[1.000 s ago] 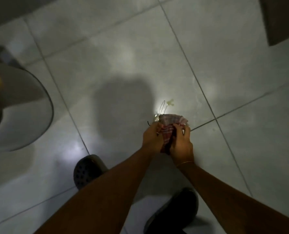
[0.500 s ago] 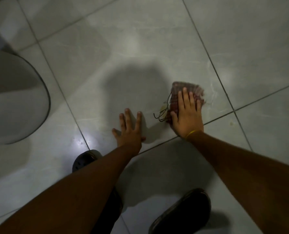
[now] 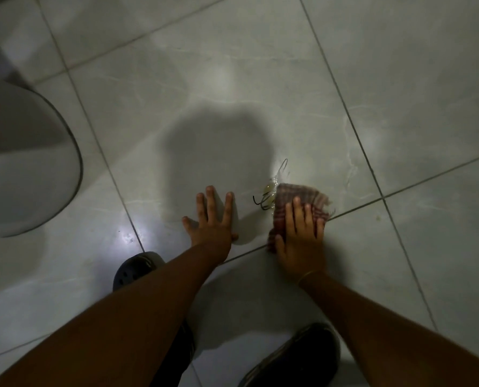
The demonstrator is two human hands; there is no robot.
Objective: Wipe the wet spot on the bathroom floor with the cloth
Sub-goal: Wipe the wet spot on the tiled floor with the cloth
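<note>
A reddish checked cloth [image 3: 299,195] lies flat on the pale tiled floor [image 3: 232,79], across a grout line. My right hand [image 3: 299,236] presses down on it, palm flat, fingers pointing away from me. Just left of the cloth's far corner the wet spot [image 3: 273,188] glints, with thin dark curved outlines around it. My left hand [image 3: 211,219] rests flat on the bare tile to the left of the cloth, fingers spread, holding nothing.
A large white rounded fixture [image 3: 23,169] bulges in from the left edge. My two dark shoes, the left shoe [image 3: 137,270] and the right shoe [image 3: 294,361], stand near the bottom. A bright light reflection [image 3: 128,236] shines on the tile beside my left arm.
Both hands held the bunched cloth a second ago. The left hand let go and went flat on the floor; the right hand pressed the cloth down and has slid it back toward me.
</note>
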